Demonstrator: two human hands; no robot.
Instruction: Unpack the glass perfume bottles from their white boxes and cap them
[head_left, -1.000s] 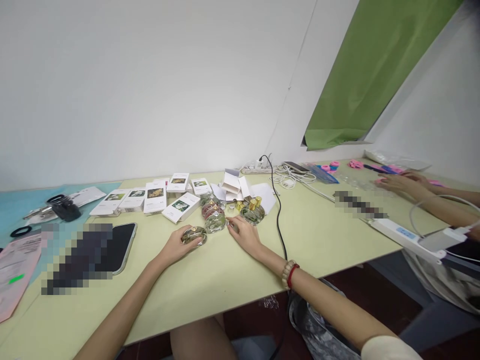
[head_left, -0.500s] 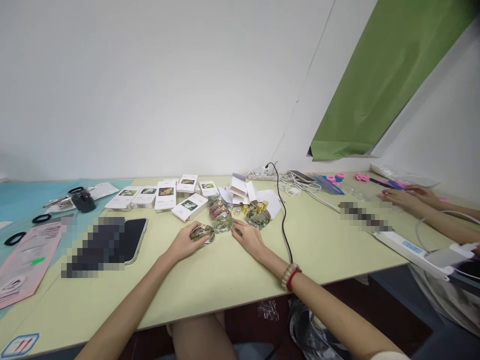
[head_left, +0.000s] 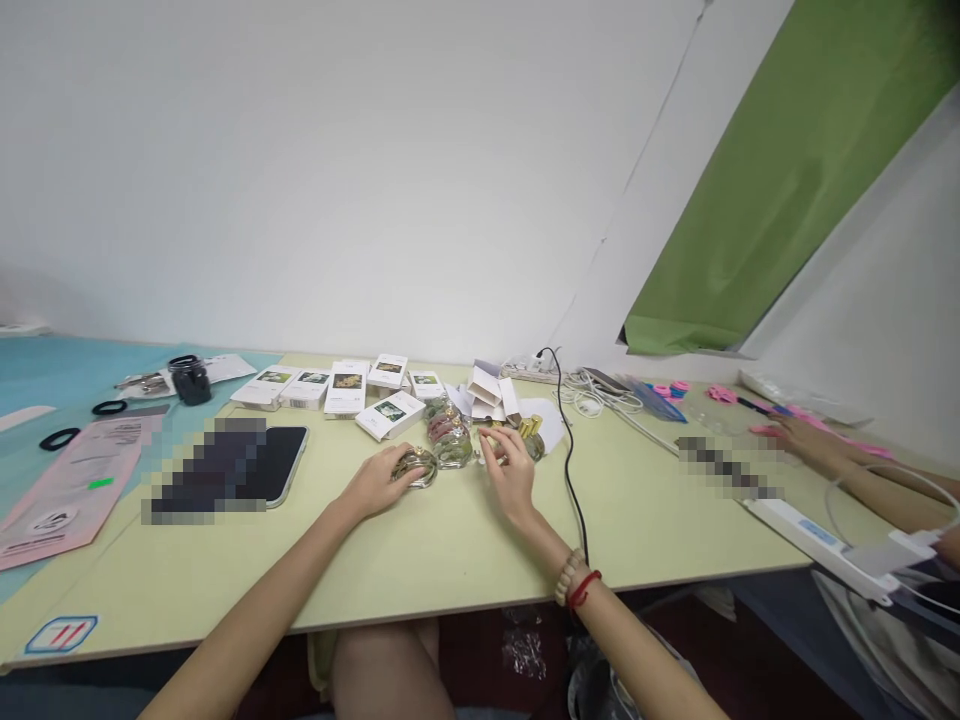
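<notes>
A pale wall [head_left: 375,180] backs a yellow-green tabletop [head_left: 465,550], and a green curtain [head_left: 780,180] hangs to the right of the open white carton [head_left: 486,388]. Taking that carton as the landmark, the left hand [head_left: 375,483] is in front of it and to its left, fingers and thumb curled around an oval glass perfume bottle [head_left: 417,480] that rests on the tabletop. More such bottles [head_left: 450,452] cluster just in front of the carton, slightly to its left. The right hand [head_left: 514,470] is raised in front of the carton, its thumb and fingers drawn close together; whether they pinch anything I cannot tell. Gold caps [head_left: 531,424] are near the carton's right front. Flat white boxes with flower pictures [head_left: 345,390] lie to its left, a black cable [head_left: 570,450] runs to its right, and another person's hand [head_left: 795,435] is well off to its right.
</notes>
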